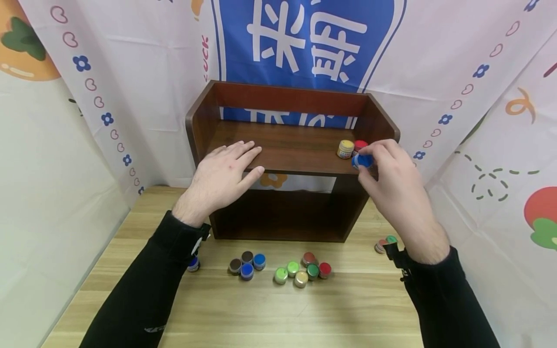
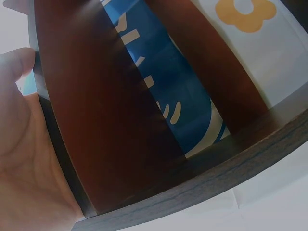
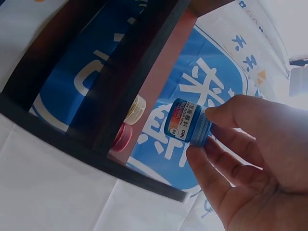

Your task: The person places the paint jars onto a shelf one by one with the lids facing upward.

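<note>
My right hand (image 1: 398, 193) pinches a small blue paint jar (image 3: 186, 121) between thumb and fingers, at the right end of the upper board of a dark brown wooden shelf (image 1: 283, 150). Beside that jar, a yellow-lidded paint jar (image 1: 345, 149) and a red paint jar (image 1: 360, 144) stand on the board; the red one is partly hidden. In the head view, my left hand (image 1: 223, 171) rests at the left front of the same board, fingers straight. The left wrist view shows only part of this hand, against the shelf's edge.
On the wooden table (image 1: 339, 314) before the shelf stand two clusters of jars, one with blue jars (image 1: 247, 271) and brown ones, another with green jars (image 1: 280, 275). More jars (image 1: 380, 246) sit near the right wrist. A blue jar (image 1: 193, 264) is partly hidden by the left sleeve.
</note>
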Available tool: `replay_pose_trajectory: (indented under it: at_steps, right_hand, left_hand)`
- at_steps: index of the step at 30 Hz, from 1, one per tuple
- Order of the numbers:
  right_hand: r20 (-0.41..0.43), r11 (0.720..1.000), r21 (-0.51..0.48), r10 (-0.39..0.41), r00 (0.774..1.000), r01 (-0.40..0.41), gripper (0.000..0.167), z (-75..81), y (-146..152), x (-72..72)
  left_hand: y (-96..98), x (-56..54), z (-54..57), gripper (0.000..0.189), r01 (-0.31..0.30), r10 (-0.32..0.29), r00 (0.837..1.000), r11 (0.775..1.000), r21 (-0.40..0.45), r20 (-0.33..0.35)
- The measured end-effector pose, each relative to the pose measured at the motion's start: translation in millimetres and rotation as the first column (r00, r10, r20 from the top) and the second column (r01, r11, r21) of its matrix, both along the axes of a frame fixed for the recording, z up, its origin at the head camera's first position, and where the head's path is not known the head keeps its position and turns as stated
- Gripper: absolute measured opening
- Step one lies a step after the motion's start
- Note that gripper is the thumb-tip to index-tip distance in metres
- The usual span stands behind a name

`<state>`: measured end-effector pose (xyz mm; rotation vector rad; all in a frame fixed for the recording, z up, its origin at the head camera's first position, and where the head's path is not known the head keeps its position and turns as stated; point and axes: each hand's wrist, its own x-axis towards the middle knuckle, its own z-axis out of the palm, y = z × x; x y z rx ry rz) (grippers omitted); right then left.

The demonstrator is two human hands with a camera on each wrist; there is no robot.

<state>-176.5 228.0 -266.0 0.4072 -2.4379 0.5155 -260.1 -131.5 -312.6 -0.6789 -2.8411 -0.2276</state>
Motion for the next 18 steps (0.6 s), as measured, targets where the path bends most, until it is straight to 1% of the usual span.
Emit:
replay_pose_trajectory:
  at_steps: [3,11,14,18]
  right_hand:
    - [0.014,1.0,0.001,0.004,1.0,-0.004,0.025,5.4,-5.1,-6.1]
    - [0.109,1.0,0.008,-0.021,0.994,0.02,0.028,17.5,-15.0,-24.4]
    - [0.136,1.0,0.014,-0.025,0.99,0.023,0.028,19.5,-17.3,-32.3]
    - [0.152,1.0,0.025,-0.021,0.988,0.018,0.029,19.7,-18.8,-43.0]
  left_hand:
    - [-0.2,-0.1,-0.4,0.075,0.0,0.0,1.0,1.0,-0.002,0.0]
    - [-0.3,-0.7,-0.9,0.075,0.002,-0.002,1.0,1.0,-0.003,0.001]
    - [-0.2,-0.6,-0.6,0.075,0.001,-0.001,1.0,1.0,-0.005,0.001]
    - [0.3,-1.0,-0.8,0.075,0.002,-0.002,1.0,1.0,-0.005,0.004]
